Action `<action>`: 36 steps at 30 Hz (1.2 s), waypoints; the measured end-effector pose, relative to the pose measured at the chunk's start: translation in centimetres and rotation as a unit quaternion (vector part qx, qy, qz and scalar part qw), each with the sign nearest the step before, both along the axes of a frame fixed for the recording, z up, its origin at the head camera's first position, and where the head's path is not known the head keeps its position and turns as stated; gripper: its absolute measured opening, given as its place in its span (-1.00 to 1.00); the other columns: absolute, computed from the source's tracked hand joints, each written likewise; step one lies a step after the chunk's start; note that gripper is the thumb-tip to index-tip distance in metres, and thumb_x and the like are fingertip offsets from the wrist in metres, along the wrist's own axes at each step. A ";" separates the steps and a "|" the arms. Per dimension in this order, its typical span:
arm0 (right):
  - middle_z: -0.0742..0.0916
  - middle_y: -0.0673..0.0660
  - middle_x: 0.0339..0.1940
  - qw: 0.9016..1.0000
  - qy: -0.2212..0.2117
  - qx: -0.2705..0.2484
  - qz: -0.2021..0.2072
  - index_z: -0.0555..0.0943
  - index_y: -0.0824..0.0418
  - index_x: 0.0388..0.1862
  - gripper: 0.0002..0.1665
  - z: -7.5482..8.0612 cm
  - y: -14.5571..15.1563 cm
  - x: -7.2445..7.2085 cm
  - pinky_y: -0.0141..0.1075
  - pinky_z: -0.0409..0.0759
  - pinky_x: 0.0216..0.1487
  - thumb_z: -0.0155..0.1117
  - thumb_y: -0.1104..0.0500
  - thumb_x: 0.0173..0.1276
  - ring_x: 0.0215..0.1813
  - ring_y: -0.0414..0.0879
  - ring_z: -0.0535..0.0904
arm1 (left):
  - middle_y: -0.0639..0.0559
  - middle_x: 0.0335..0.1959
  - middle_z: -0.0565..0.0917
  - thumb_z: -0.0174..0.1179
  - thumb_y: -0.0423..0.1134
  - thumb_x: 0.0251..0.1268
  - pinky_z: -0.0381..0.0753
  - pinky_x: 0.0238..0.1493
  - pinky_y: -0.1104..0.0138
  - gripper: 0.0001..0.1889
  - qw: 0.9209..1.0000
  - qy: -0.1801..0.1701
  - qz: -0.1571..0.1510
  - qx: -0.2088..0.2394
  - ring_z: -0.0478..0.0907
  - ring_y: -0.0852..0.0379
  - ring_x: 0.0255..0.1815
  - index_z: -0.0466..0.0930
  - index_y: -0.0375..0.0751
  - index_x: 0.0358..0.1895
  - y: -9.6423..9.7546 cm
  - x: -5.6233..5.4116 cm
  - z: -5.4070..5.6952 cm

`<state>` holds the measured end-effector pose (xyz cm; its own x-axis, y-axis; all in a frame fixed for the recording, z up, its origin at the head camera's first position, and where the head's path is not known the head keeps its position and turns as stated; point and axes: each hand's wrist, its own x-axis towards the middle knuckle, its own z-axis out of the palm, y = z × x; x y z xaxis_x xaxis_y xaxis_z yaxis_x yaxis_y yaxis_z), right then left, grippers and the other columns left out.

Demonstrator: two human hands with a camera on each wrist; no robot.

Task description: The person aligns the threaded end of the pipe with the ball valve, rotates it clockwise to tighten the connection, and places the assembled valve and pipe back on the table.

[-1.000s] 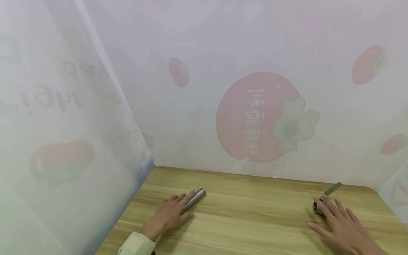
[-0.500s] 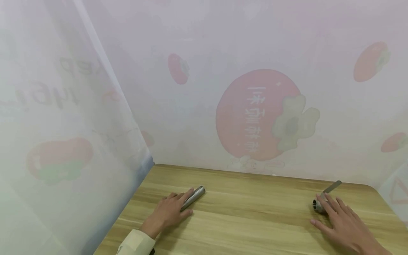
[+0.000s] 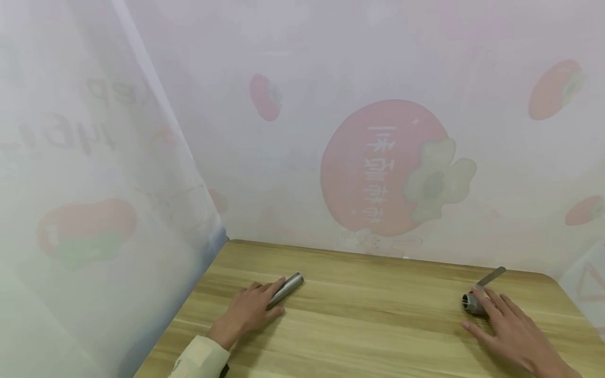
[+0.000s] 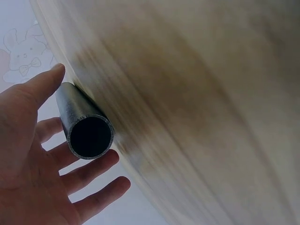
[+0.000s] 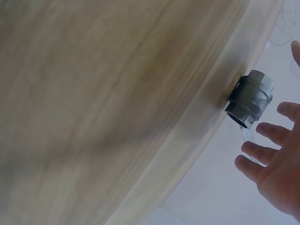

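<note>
A grey metal pipe [image 3: 289,286] lies on the wooden tabletop [image 3: 359,315]. My left hand [image 3: 247,315] is over its near part, covering it in the head view. In the left wrist view the pipe [image 4: 77,104] has its hollow end facing the camera, between the thumb and the loosely spread fingers. Farther right lies a metal ball valve [image 3: 474,303] with a flat lever handle [image 3: 491,276] pointing away. Spread fingers of my right hand [image 3: 515,333] overlap the valve's right side from above; in the right wrist view a small gap separates them from the valve body [image 5: 252,97].
A pale sheet [image 3: 293,173] printed with red fruit rises behind the table's far edge. Another hanging sheet [image 3: 94,173] borders the left side. A cream sleeve [image 3: 200,359] covers the left wrist.
The right hand has drawn back slightly, leaving more of the valve showing. The left hand stays on the pipe. The head view has tilted down a little.
</note>
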<state>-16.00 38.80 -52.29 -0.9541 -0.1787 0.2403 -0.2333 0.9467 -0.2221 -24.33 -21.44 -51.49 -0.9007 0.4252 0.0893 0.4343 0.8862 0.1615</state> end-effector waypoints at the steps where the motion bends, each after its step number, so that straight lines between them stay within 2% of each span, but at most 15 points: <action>1: 0.45 0.63 0.55 1.000 0.007 0.001 0.000 0.23 0.36 0.73 0.08 0.0 0.1 0.0 0.53 0.41 0.34 0.40 -0.25 0.54 0.44 0.67 0.40 | -0.20 0.38 0.71 0.38 0.18 0.51 0.64 0.27 -0.32 -0.19 1.000 0.001 0.000 0.000 0.63 -0.35 0.34 0.33 0.01 0.69 0.0 0.0 0.0; 6: 0.51 0.57 0.48 1.000 0.027 0.009 -0.008 0.31 0.34 0.68 0.04 -0.1 0.3 -0.1 0.56 0.56 0.06 0.45 -0.24 0.51 0.34 0.63 0.49 | -0.20 0.37 0.72 0.39 0.18 0.49 0.65 0.26 -0.30 -0.19 1.000 -0.007 0.004 0.002 0.64 -0.33 0.33 0.35 0.01 0.68 0.0 0.1 0.1; 9: 0.51 0.57 0.48 1.000 0.026 0.007 -0.013 0.34 0.33 0.65 0.03 -0.1 0.4 -0.2 0.57 0.57 0.00 0.47 -0.25 0.49 0.32 0.63 0.49 | -0.19 0.36 0.73 0.39 0.19 0.49 0.65 0.26 -0.29 -0.19 1.000 -0.009 0.007 0.001 0.64 -0.31 0.33 0.35 0.02 0.68 0.0 0.0 0.1; 25: 0.60 0.57 0.36 0.998 0.054 0.005 -0.014 0.45 0.39 0.52 -0.01 -0.4 0.9 -1.1 0.53 0.59 0.03 0.61 -0.17 0.37 0.25 0.62 0.55 | -0.20 0.32 0.76 0.44 0.20 0.43 0.69 0.25 -0.23 -0.17 1.000 0.003 0.012 -0.012 0.66 -0.31 0.32 0.40 -0.05 0.64 0.3 -0.4 0.1; 36: 0.59 0.59 0.36 0.999 0.024 0.007 -0.032 0.45 0.45 0.52 0.05 -0.4 1.0 -1.6 0.52 0.58 0.08 0.60 -0.23 0.37 0.29 0.62 0.53 | -0.19 0.34 0.74 0.42 0.21 0.44 0.71 0.25 -0.20 -0.20 1.000 0.008 0.017 -0.023 0.66 -0.32 0.35 0.45 -0.09 0.61 0.4 -0.4 0.0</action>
<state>-17.60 39.85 -52.73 -0.9510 -0.1222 0.2840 -0.1831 0.9628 -0.1987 -24.68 -21.09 -51.53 -0.9134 0.3981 0.0852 0.4058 0.9070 0.1125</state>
